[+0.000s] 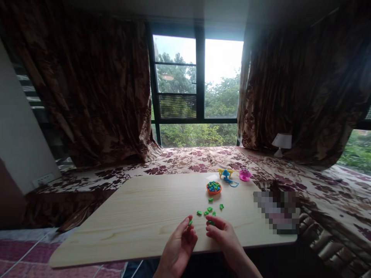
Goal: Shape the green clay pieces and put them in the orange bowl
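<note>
I pinch one green piece [190, 222] in my left hand [180, 242] and another green piece [211, 222] in my right hand [224, 234], over the near part of the counter [136, 212]. Just beyond, scattered green bits [210, 209] lie loose; farther off stands an orange bowl [213, 193] of small coloured balls [213, 186]. To its right, near the far edge, sit yellow and blue plastic [225, 173] and a pink toy [245, 175].

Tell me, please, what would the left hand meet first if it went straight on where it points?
Probably the leftmost green piece lying on the wood-grain table, just beyond the left hand; depth is unclear.
</note>
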`<state>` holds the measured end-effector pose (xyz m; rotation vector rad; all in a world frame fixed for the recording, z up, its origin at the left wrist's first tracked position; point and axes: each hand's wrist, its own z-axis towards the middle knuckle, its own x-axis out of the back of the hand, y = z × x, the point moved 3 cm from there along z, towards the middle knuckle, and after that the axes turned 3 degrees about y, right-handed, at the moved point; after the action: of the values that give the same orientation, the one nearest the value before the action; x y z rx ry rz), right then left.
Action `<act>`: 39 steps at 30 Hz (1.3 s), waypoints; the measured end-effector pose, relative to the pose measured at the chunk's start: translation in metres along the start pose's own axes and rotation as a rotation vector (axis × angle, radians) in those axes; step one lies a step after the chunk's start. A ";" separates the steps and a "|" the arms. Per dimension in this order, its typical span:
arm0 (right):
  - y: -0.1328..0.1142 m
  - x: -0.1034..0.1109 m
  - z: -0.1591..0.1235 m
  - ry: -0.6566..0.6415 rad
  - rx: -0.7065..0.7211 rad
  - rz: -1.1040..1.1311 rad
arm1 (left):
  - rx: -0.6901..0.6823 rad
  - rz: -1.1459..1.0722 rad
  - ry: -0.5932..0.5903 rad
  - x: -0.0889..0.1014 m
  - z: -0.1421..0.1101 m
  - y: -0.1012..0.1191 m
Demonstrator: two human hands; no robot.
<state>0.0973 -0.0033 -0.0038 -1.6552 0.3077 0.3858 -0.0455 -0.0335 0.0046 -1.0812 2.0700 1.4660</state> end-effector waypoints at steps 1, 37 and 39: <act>-0.001 -0.001 -0.002 0.009 0.000 0.007 | -0.020 0.011 -0.008 -0.001 -0.005 0.001; -0.074 -0.095 -0.071 -0.208 0.539 -0.279 | -0.137 -0.151 -0.303 -0.036 -0.074 0.036; -0.072 -0.106 -0.081 -0.225 0.655 -0.396 | -0.115 -0.162 -0.340 -0.037 -0.077 0.040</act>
<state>0.0369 -0.0775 0.1140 -0.9839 -0.0683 0.1410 -0.0432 -0.0836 0.0842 -0.9394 1.6451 1.5778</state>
